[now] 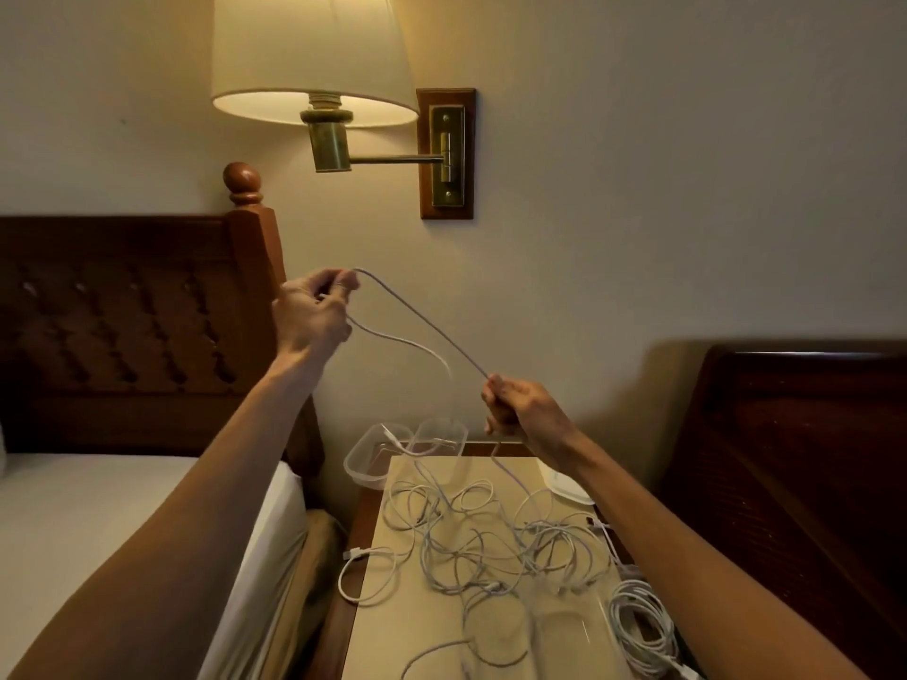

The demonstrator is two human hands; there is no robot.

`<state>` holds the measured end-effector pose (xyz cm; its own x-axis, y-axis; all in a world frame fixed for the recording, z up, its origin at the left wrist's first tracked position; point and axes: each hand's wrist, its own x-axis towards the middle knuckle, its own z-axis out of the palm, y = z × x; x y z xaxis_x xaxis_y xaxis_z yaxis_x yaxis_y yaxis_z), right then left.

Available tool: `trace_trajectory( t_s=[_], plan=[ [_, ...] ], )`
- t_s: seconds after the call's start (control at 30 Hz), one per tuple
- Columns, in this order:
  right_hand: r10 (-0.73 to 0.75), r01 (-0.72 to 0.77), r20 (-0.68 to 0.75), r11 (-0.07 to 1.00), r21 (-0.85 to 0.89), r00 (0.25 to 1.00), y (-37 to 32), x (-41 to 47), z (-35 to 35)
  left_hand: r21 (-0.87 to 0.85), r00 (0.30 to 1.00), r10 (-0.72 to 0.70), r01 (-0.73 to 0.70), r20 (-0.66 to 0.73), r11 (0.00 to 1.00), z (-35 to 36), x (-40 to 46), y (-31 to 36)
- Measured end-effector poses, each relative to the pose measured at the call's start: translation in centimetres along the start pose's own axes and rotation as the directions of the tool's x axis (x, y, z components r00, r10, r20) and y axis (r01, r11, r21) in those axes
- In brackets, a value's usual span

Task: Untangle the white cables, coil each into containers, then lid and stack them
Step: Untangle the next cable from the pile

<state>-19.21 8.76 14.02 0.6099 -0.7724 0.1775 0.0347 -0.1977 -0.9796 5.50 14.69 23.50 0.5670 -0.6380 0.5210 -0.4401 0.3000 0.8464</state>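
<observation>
One white cable [427, 326] is stretched in the air between my hands. My left hand [314, 311] is raised high and pinches its upper end, with a loose tail curving down from the fist. Lower and to the right, my right hand [520, 409] is shut on the same cable, which drops from it into the tangle of white cables [491, 537] on the nightstand. Two clear plastic containers [378, 454] stand at the far edge, with a cable end lying in them. A coiled white cable [643, 625] lies at the near right.
The nightstand top [392, 625] stands between a bed with white sheets [122, 522] on the left and a dark wooden bed frame [795, 458] on the right. A lit wall lamp [314, 61] hangs above. A white lid [569, 488] lies under my right wrist.
</observation>
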Motion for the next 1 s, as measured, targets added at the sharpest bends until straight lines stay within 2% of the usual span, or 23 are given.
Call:
trace_trajectory(
  t_s=[0.03,0.07,0.1,0.13,0.17,0.2,0.27,0.33,0.4,0.43,0.5,0.6,0.67,0.7,0.73,0.77,0.83,0.87,0.9,0.93,0.97,1.0],
  plan=[
    [0.008,-0.007,-0.029,0.999,0.052,1.0,0.7,-0.1,-0.1,0.073,0.999,-0.022,0.02,0.029,0.997,-0.2,0.3,-0.4],
    [0.006,0.0,-0.072,0.997,0.082,0.997,0.8,0.0,-0.2,0.207,0.987,-0.076,0.046,0.139,0.977,-0.4,0.4,-0.5],
    [-0.005,0.013,-0.121,0.998,0.065,0.993,0.5,0.4,-0.2,0.381,0.939,-0.182,0.06,0.291,0.922,-0.7,0.2,-0.2],
    [-0.023,0.022,-0.168,1.0,-0.005,0.986,-0.2,0.9,-0.2,0.541,0.863,-0.306,0.046,0.402,0.84,-0.9,0.0,0.1],
    [-0.053,0.035,-0.202,0.995,-0.095,0.978,-1.1,1.5,-0.2,0.634,0.804,-0.391,0.024,0.447,0.773,-1.1,-0.1,0.5],
    [-0.092,0.053,-0.211,0.982,-0.182,0.973,-1.9,2.1,-0.2,0.649,0.799,-0.386,-0.007,0.461,0.761,-1.0,-0.2,1.0],
    [-0.162,0.104,-0.164,0.945,-0.311,0.973,-3.4,3.1,-0.1,0.505,0.855,-0.158,-0.134,0.494,0.853,-0.1,-0.7,2.3],
    [-0.215,0.168,-0.076,0.9,-0.402,0.974,-5.0,3.6,0.3,0.299,0.802,0.003,-0.226,0.597,0.927,1.6,-2.1,3.3],
    [-0.248,0.22,-0.007,0.871,-0.439,0.969,-6.2,4.0,0.7,0.231,0.735,0.118,-0.355,0.668,0.906,3.3,-3.6,2.9],
    [-0.257,0.238,0.016,0.869,-0.435,0.966,-6.5,4.0,0.8,0.246,0.733,0.175,-0.429,0.658,0.869,3.8,-3.9,2.6],
    [-0.248,0.24,0.027,0.899,-0.365,0.968,-5.9,3.5,0.7,0.245,0.783,0.279,-0.475,0.556,0.845,3.5,-3.4,2.4],
    [-0.189,0.172,-0.044,0.953,-0.25,0.981,-2.2,1.6,-0.4,0.207,0.937,0.272,-0.317,0.22,0.925,1.5,-1.7,3.7],
    [-0.161,0.144,-0.057,0.962,-0.234,0.985,-0.4,0.8,-0.7,0.212,0.962,0.269,-0.271,0.038,0.939,0.6,-1.4,3.9],
    [-0.151,0.132,-0.063,0.961,-0.241,0.986,-0.2,0.8,-0.8,0.213,0.974,0.226,-0.22,-0.006,0.952,0.4,-1.5,3.5],
    [-0.152,0.128,-0.078,0.959,-0.254,0.985,-0.5,1.1,-0.7,0.233,0.988,0.153,-0.148,-0.006,0.961,0.2,-1.5,3.0],
    [-0.166,0.131,-0.108,0.954,-0.271,0.98,-1.1,1.5,-0.8,0.326,0.996,0.052,-0.072,0.07,0.943,0.2,-1.3,2.5],
    [-0.215,0.153,-0.159,0.931,-0.332,0.964,-2.6,2.4,-1.1,0.623,0.937,-0.206,-0.017,0.283,0.782,0.0,-1.4,2.0],
    [-0.244,0.169,-0.16,0.911,-0.376,0.956,-3.4,2.9,-1.4,0.691,0.909,-0.251,-0.054,0.332,0.72,0.0,-1.4,2.1],
    [-0.271,0.189,-0.141,0.886,-0.424,0.952,-4.1,3.3,-1.7,0.673,0.915,-0.182,-0.12,0.361,0.73,0.2,-1.4,2.5],
    [-0.292,0.21,-0.107,0.857,-0.47,0.95,-5.0,3.8,-1.8,0.597,0.925,-0.027,-0.222,0.379,0.771,0.7,-1.5,3.0],
    [-0.305,0.229,-0.07,0.831,-0.508,0.95,-5.7,4.1,-1.8,0.505,0.903,0.127,-0.341,0.41,0.793,1.6,-1.9,3.5],
    [-0.312,0.246,-0.035,0.809,-0.534,0.95,-6.3,4.4,-1.6,0.431,0.864,0.203,-0.418,0.461,0.8,2.5,-2.4,3.9]
  ],
)
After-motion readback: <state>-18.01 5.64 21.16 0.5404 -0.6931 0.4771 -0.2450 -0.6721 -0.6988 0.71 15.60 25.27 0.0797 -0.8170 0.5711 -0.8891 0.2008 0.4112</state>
